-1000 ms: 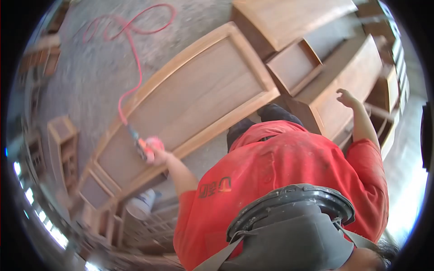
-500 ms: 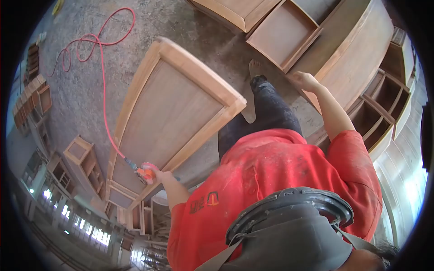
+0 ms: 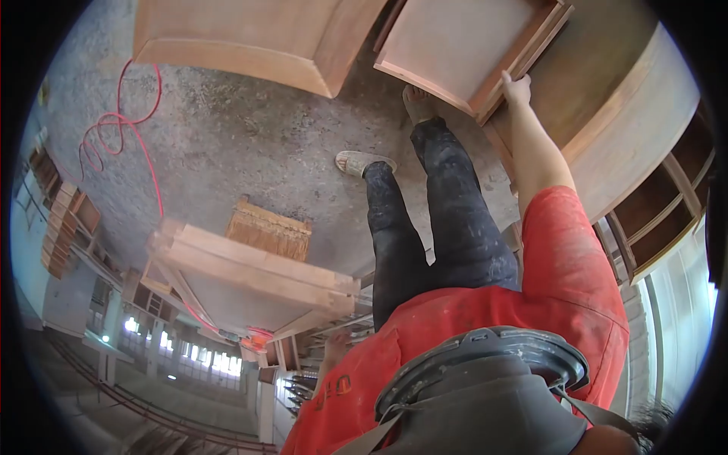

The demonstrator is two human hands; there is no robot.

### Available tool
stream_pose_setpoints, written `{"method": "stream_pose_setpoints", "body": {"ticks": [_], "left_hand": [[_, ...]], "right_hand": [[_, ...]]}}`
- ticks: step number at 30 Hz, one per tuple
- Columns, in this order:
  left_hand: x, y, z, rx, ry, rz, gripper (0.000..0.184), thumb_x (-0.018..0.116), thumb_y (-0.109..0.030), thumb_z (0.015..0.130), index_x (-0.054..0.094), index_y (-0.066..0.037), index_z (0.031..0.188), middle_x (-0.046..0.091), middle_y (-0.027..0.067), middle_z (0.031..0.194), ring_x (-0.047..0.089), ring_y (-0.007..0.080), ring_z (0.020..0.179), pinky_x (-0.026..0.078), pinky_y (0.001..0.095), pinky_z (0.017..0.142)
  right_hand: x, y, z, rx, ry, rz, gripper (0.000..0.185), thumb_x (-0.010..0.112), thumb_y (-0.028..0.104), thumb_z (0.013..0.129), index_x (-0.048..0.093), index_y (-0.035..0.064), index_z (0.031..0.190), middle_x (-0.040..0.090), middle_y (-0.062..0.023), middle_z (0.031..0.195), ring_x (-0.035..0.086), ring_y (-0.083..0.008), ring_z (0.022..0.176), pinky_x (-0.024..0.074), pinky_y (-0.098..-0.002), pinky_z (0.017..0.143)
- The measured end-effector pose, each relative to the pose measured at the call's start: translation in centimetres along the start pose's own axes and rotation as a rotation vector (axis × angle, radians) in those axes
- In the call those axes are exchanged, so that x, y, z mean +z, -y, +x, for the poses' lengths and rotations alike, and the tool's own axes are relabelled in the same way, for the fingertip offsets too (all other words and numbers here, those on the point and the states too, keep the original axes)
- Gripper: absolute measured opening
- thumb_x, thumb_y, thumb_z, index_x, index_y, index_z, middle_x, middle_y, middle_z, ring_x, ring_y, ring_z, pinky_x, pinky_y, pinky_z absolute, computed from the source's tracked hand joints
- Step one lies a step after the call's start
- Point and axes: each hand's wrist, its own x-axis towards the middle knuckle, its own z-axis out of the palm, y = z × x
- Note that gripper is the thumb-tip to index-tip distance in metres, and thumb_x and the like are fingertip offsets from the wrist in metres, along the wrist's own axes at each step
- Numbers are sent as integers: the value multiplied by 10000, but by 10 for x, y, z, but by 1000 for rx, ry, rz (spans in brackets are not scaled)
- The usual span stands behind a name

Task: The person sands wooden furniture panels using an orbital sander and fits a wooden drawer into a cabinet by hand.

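Note:
My right hand [image 3: 518, 89] grips the near side edge of a shallow wooden drawer [image 3: 455, 45], its fingers closed over the rim. The drawer sits against a large curved wooden furniture piece [image 3: 607, 114]. At lower left, my left hand [image 3: 336, 347] is near the end of a framed wooden panel [image 3: 250, 254]; its fingers are too blurred to make out. An orange-red sander [image 3: 256, 339] with a red hose [image 3: 144, 144] is at the panel's lower side, apart from the left hand.
Another framed wooden piece [image 3: 235, 49] is at the top left. A bristly straw-coloured bundle [image 3: 269, 229] lies on the concrete floor [image 3: 250, 144] behind the panel. Open-fronted wooden units [image 3: 660, 220] stand at right, and more wooden furniture [image 3: 64, 227] at far left.
My left hand has come off the sander. The framed panel now appears lower and foreshortened. My right hand has moved upward in view and taken hold of the drawer's edge.

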Motion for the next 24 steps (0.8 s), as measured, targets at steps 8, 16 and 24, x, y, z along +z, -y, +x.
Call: {"method": "stream_pose_setpoints", "body": {"ticks": [8, 16, 24], "left_hand": [[-12, -127, -34, 158, -9, -123, 314, 598, -252, 908, 577, -53, 1151, 654, 81, 1034, 645, 156, 927, 513, 295, 771], [4, -160, -28, 18, -14, -499, 393, 571, -298, 929, 571, -30, 1216, 652, 67, 1063, 641, 152, 969, 492, 279, 797], [2, -265, -57, 301, -9, -394, 425, 565, -263, 950, 529, 2, 1281, 647, 95, 1152, 607, 171, 1079, 457, 300, 930]], "right_hand": [[26, -30, 45, 116, 24, 661, 547, 737, 309, 813, 560, -65, 1171, 642, -200, 1111, 626, -310, 1024, 479, -383, 882], [-31, 34, -15, -20, -23, -44, 474, 635, 400, 830, 624, -42, 1002, 660, -254, 1020, 622, -403, 1016, 473, -441, 895], [-140, 101, -93, -24, 51, -234, 422, 552, 305, 857, 535, -45, 1093, 641, -280, 1078, 629, -393, 1040, 497, -449, 921]]}}
